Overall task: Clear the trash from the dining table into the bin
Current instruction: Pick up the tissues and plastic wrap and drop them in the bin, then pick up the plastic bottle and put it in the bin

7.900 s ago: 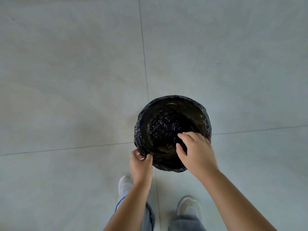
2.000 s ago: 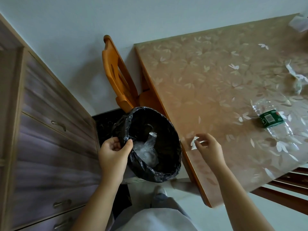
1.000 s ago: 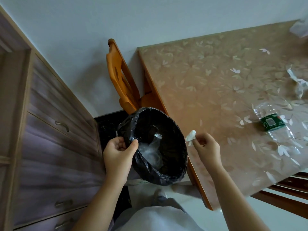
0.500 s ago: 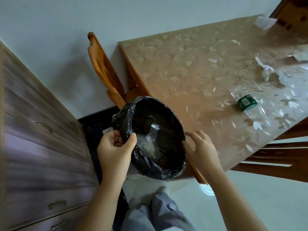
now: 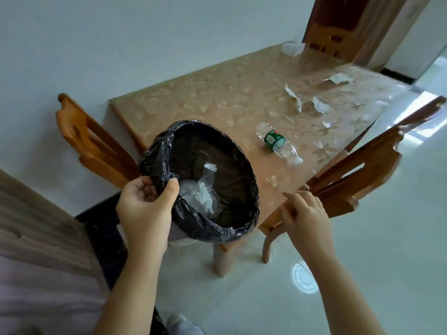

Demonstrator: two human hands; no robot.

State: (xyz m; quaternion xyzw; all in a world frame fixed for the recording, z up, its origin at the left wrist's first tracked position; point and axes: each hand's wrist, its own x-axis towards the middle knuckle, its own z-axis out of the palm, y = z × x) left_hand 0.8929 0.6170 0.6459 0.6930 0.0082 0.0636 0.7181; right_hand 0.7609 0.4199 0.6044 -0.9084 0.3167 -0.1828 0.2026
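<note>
My left hand point(image 5: 145, 209) grips the rim of the bin point(image 5: 232, 228), which has a black liner and is held tilted at the near corner of the dining table point(image 5: 217, 97). Clear plastic and white paper point(image 5: 200, 192) lie inside the bin. My right hand point(image 5: 304, 213) hovers at the table's near corner, fingers apart, nothing in it. A crushed clear bottle with a green label point(image 5: 275, 141) lies on the table beyond the bin. Several torn paper scraps point(image 5: 319, 107) are scattered farther right, and one more scrap point(image 5: 292, 48) sits at the far edge.
One wooden chair point(image 5: 94, 146) stands at the table's left end and another point(image 5: 362, 165) along its near right side, just beyond my right hand. A wooden cabinet point(image 5: 31, 226) is on the left. A door point(image 5: 338, 22) is behind the table.
The white scrap pinched in my right hand a second ago is gone from it, and the hand has drawn back to the table corner. The view has swung right along the table.
</note>
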